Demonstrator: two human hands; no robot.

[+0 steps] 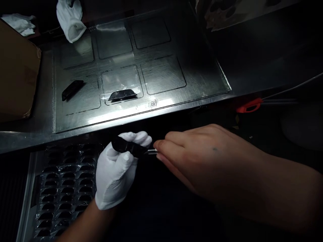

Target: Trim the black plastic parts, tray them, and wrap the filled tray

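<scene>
Head view. Your left hand [116, 173], in a white glove, is closed around a small black part [127, 147] — thumb and curled fingers grip it just below the front edge of the metal plate [202, 84]. Your right hand [202, 158], bare, is pinched on thin metal tweezers [152, 152]; their tips touch the right end of the black part. Both hands hover over a dark area in front of the plate, and the two sets of fingertips are almost touching.

Under and to the left of your left hand lies a clear blister tray [63, 188], its rows of pockets holding dark parts of the same kind, running toward the lower left corner of the view.

On the metal plate, six shallow rectangular outlines are marked. A second black part [122, 95] lies in the middle outline of the front row, on a clear film; a third black part [72, 89] lies tilted in the left outline of that row. A white glove [70, 20] rests at the plate's far left corner — a white cloth [20, 23] lies further left, above a cardboard box [17, 74]. Off the plate's front right corner lies a tool with an orange handle [248, 106].
</scene>
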